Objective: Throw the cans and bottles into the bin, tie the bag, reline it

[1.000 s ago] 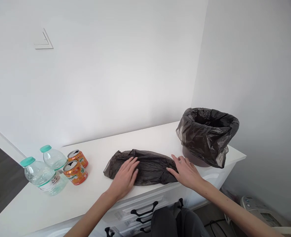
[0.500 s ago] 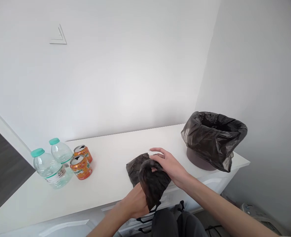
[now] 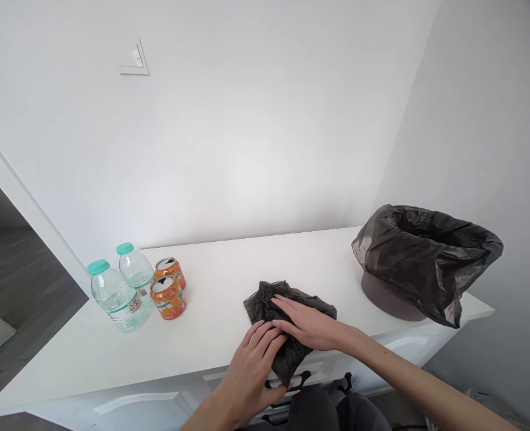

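A crumpled black plastic bag [image 3: 293, 358] lies at the counter's front edge, its lower corner hanging over. My left hand [image 3: 251, 365] rests against its near left side, fingers over the top and thumb spread apart lower down by the hanging corner. Across the bag's upper part lies my right hand [image 3: 307, 323], fingers stretched out flat and pointing left. Both hands touch the bag, and their fingertips nearly meet. Gathered folds show at the bag's top left. The palms hide part of the plastic.
On the left stand two clear plastic bottles [image 3: 116, 299] with green caps, and two opened orange soda cans [image 3: 169, 302]. At the right, a brown bin [image 3: 388, 299] is lined with a black bag [image 3: 399, 257]. The white counter [image 3: 211, 341] meets a wall behind.
The bag has come down onto the counter edge from around my left hand. My right hand has flattened onto it, and my left fingers now show on top. The view has shifted.
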